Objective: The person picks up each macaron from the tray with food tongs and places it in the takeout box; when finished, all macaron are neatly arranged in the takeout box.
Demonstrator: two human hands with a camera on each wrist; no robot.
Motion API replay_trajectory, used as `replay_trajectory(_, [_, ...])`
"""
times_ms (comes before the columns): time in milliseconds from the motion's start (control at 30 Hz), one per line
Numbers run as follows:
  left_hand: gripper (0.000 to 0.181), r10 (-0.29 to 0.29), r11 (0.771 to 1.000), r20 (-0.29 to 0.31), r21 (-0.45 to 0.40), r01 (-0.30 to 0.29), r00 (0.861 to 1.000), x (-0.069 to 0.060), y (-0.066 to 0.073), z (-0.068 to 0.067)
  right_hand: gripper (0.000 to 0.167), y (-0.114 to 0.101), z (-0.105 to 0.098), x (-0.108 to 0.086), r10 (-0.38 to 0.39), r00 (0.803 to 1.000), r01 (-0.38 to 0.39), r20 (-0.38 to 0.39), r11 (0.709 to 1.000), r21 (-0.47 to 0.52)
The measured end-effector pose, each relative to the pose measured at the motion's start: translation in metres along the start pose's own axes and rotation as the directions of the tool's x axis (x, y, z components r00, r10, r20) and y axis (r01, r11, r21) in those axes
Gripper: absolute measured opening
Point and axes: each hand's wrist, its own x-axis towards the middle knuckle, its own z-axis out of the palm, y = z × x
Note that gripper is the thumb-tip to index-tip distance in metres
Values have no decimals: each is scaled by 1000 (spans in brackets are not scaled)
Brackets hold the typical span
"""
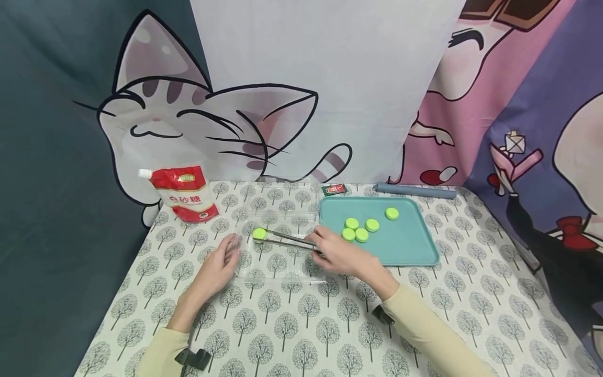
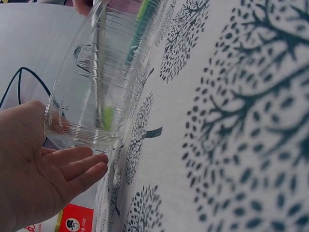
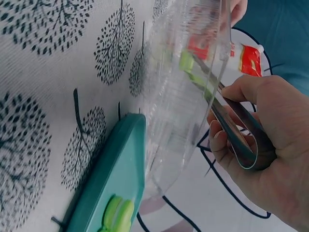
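My right hand (image 1: pixel 336 254) grips metal tongs (image 1: pixel 289 242) over a clear plastic box (image 1: pixel 278 281). At the far end of the tongs, a light green macaron (image 1: pixel 259 235) lies between the tips, inside the box near its left wall; whether it touches the bottom I cannot tell. Beside that same wall is my left hand (image 1: pixel 218 268). In the left wrist view its fingers (image 2: pixel 77 169) are extended along the outside of the box, and the thumb is partly seen through the plastic. Several more green macarons (image 1: pixel 372 225) lie on a teal tray (image 1: pixel 400 254) to the right.
The box's clear lid (image 1: pixel 282 213) stands folded back behind it. A red and white spouted pouch (image 1: pixel 186 193) is at the back left. Behind the tray lie a small green and red packet (image 1: pixel 334 189) and a grey-blue rod (image 1: pixel 416 191). A printed cloth hangs behind the table.
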Motion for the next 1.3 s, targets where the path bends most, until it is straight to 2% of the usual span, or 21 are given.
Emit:
replay_trajectory(133, [59,5,1000,4,-15,-5,1000,-1,0,0,34,-3,5,5,7,1000,-7,18,1000,-2])
replay_trajectory(267, [59,14,1000,3,-12,-14,1000,-2,0,0,37,-6,6,7,60,997,-61,46,998,28])
replay_trajectory(400, [58,16,1000,6,-13,-16,1000,-1,0,0,37,-7,7,6,71,996,-73,52,997,33])
replay_trajectory(600, [58,3,1000,8,-16,-3,1000,-1,0,0,40,-6,8,1,45,999,-45,-18,998,35])
replay_trajectory(800, [58,0,1000,5,-6,0,1000,-1,0,-1,39,-4,5,-8,24,993,-19,-113,999,45])
replay_trajectory(900, [58,0,1000,6,-6,0,1000,-1,0,-2,40,-1,2,-14,33,986,-25,-161,998,54])
replay_trajectory(1100, [59,0,1000,2,-6,0,1000,0,0,-3,41,6,-3,-32,96,970,-85,-225,995,59])
replay_trajectory(1300, [60,-8,1000,13,-6,8,1000,-1,0,-2,42,16,-3,-55,114,944,-94,-309,993,77])
